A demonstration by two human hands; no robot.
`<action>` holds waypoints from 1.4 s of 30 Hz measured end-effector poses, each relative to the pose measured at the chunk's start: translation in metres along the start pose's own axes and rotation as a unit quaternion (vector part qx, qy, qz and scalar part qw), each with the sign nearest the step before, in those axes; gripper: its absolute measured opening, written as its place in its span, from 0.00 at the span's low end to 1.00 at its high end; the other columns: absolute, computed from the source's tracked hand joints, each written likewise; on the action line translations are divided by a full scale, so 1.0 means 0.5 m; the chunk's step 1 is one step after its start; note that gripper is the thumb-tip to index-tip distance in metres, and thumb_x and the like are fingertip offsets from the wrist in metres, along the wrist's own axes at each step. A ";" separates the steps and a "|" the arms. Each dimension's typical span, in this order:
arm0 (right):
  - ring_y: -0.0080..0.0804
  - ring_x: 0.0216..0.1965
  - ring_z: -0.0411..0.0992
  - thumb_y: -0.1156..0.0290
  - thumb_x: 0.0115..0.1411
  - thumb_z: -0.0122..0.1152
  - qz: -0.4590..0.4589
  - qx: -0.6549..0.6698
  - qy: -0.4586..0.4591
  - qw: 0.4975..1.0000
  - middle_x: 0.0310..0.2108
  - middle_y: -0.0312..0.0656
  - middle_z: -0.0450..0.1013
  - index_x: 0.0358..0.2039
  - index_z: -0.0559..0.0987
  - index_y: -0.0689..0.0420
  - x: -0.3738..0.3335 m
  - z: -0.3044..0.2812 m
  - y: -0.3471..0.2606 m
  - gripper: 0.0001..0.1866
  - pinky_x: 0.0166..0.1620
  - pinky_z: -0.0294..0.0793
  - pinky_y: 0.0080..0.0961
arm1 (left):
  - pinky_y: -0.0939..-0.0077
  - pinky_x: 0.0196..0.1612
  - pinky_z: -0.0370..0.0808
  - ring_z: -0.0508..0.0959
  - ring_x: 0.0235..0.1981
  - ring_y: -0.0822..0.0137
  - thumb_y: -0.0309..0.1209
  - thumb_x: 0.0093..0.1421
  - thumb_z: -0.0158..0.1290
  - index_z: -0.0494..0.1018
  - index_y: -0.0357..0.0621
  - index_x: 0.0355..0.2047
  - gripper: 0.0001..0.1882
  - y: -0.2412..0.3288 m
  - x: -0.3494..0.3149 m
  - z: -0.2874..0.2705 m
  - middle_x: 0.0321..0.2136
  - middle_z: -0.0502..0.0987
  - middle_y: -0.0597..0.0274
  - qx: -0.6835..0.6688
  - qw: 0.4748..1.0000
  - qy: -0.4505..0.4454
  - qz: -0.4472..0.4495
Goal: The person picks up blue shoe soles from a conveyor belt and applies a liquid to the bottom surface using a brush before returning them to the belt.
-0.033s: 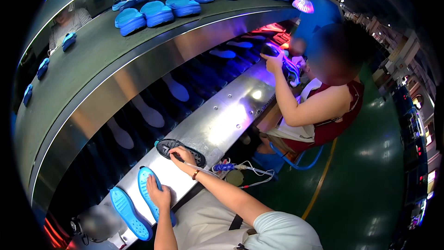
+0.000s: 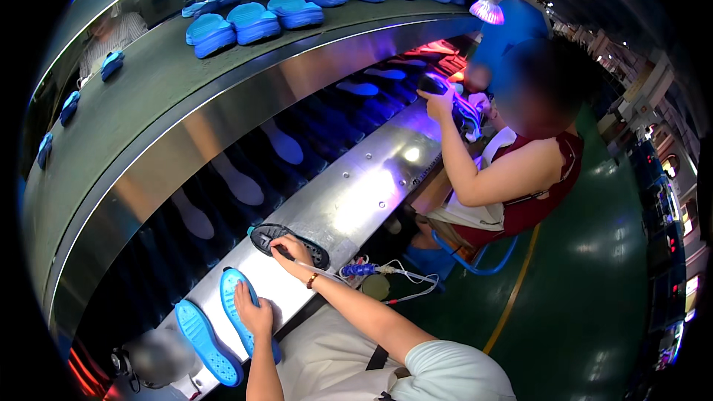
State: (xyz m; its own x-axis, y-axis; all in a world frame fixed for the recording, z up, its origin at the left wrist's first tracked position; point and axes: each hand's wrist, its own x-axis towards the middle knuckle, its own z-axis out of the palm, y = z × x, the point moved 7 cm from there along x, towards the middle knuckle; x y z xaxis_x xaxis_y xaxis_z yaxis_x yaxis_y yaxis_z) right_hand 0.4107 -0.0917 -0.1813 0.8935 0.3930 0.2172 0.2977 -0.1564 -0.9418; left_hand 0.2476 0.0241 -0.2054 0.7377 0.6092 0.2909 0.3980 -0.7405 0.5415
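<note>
My left hand [image 2: 255, 312] lies with its fingers flat along a bright blue shoe sole [image 2: 236, 298] on the metal ledge. A second blue sole [image 2: 206, 341] lies to its left, its heel end dotted with small holes. My right hand [image 2: 292, 250], with a beaded bracelet at the wrist, is closed in a pinch over a black shoe sole [image 2: 318, 254]. A small dark thing shows at those fingertips, too hidden to name. The black sole lies on the ledge, partly covered by this hand.
Beyond the metal ledge [image 2: 327, 200] runs a conveyor [image 2: 148, 89] carrying blue soles [image 2: 256, 22]. Pale sole shapes [image 2: 238, 182] lie in the dark channel beneath it. A co-worker [image 2: 512, 163] sits at right, holding a shoe part. White cables [image 2: 408, 275] hang beside the ledge.
</note>
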 end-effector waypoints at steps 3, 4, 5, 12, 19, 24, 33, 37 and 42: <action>0.27 0.31 0.70 0.70 0.50 0.57 -0.014 0.015 0.017 1.000 0.30 0.39 0.71 0.32 0.76 0.58 0.018 -0.002 0.021 0.09 0.35 0.68 0.19 | 0.64 0.58 0.53 0.59 0.55 0.52 0.22 0.43 0.45 0.65 0.34 0.47 0.27 0.015 0.004 0.001 0.52 0.63 0.52 -0.021 1.000 -0.007 -0.015; 0.26 0.32 0.70 0.70 0.50 0.58 -0.017 0.029 0.027 0.999 0.31 0.40 0.71 0.33 0.76 0.58 0.025 -0.005 0.027 0.10 0.35 0.68 0.20 | 0.64 0.58 0.53 0.59 0.55 0.53 0.22 0.43 0.45 0.65 0.35 0.48 0.26 0.017 0.004 0.004 0.52 0.63 0.52 -0.028 0.999 -0.006 -0.020; 0.27 0.33 0.71 0.70 0.50 0.58 0.007 0.022 0.028 0.999 0.32 0.41 0.73 0.35 0.76 0.58 0.030 -0.004 0.045 0.11 0.37 0.69 0.20 | 0.65 0.58 0.53 0.59 0.56 0.53 0.22 0.43 0.45 0.65 0.35 0.48 0.26 0.019 0.005 0.008 0.52 0.63 0.52 -0.029 1.000 0.000 -0.010; 0.25 0.34 0.71 0.67 0.53 0.55 0.121 0.158 0.046 0.979 0.31 0.41 0.74 0.35 0.75 0.61 0.044 -0.025 0.087 0.12 0.38 0.69 0.20 | 0.65 0.58 0.53 0.59 0.56 0.54 0.21 0.43 0.45 0.65 0.35 0.47 0.26 0.010 0.001 0.015 0.52 0.64 0.53 -0.049 0.999 0.004 -0.019; 0.28 0.33 0.73 0.71 0.54 0.56 0.206 0.335 0.044 0.918 0.34 0.43 0.71 0.38 0.72 0.64 0.028 -0.047 0.102 0.13 0.37 0.73 0.18 | 0.64 0.58 0.53 0.60 0.55 0.52 0.19 0.42 0.45 0.66 0.34 0.46 0.25 -0.030 -0.013 0.017 0.51 0.64 0.52 -0.079 0.997 0.008 -0.015; 0.29 0.34 0.73 0.69 0.54 0.56 0.251 0.334 0.044 0.908 0.33 0.43 0.72 0.38 0.72 0.65 0.000 -0.056 0.109 0.14 0.38 0.73 0.20 | 0.63 0.57 0.55 0.62 0.53 0.50 0.18 0.41 0.45 0.69 0.34 0.42 0.23 -0.030 -0.024 0.000 0.48 0.66 0.46 -0.089 0.996 0.028 -0.017; 0.26 0.36 0.69 0.69 0.54 0.55 -0.043 0.001 -0.020 0.999 0.32 0.39 0.71 0.33 0.74 0.61 0.054 -0.102 -0.044 0.09 0.41 0.68 0.21 | 0.65 0.54 0.59 0.63 0.51 0.48 0.23 0.50 0.46 0.63 0.37 0.48 0.22 0.034 -0.045 -0.106 0.50 0.63 0.45 -0.148 0.989 -0.025 -0.008; 0.24 0.28 0.72 0.72 0.54 0.56 0.121 0.210 0.035 0.970 0.28 0.42 0.73 0.34 0.74 0.67 0.057 -0.139 -0.016 0.11 0.32 0.71 0.16 | 0.62 0.52 0.59 0.59 0.51 0.46 0.26 0.49 0.50 0.57 0.35 0.51 0.27 -0.003 -0.181 -0.183 0.50 0.57 0.42 -0.061 0.994 0.038 -0.081; 0.26 0.28 0.73 0.71 0.54 0.57 0.237 0.278 0.068 0.928 0.31 0.40 0.71 0.37 0.72 0.64 -0.048 -0.132 0.062 0.12 0.30 0.71 0.15 | 0.66 0.48 0.62 0.63 0.48 0.54 0.33 0.50 0.55 0.51 0.33 0.53 0.35 -0.095 -0.324 -0.158 0.49 0.55 0.43 -0.181 0.924 0.031 -0.335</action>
State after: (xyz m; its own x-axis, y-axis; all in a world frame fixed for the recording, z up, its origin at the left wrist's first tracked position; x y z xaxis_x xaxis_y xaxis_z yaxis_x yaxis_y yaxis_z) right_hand 0.4204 -0.1657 -0.1987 0.9251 0.2756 -0.2612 -0.3260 0.2238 -0.9185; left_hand 0.0662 -0.0170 -0.2160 0.3544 0.9202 -0.1661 0.5371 -0.0550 0.8417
